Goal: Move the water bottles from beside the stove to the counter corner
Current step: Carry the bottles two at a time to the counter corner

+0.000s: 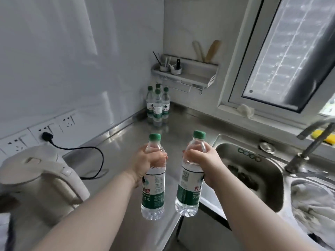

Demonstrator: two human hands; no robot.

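Note:
My left hand (147, 163) grips a clear water bottle (154, 192) with a green cap and green label around its upper body. My right hand (204, 163) grips a second such bottle (188, 192) the same way. Both bottles are upright and held in the air above the near part of the steel counter (125, 142). In the far counter corner, several more green-capped bottles (157, 104) stand close together against the wall.
A white electric kettle (41, 180) sits at the left, its black cord (94, 160) running to a wall socket. A steel sink (253, 171) with a tap (311, 142) lies to the right. A wall shelf (186, 73) hangs above the corner. A window is at right.

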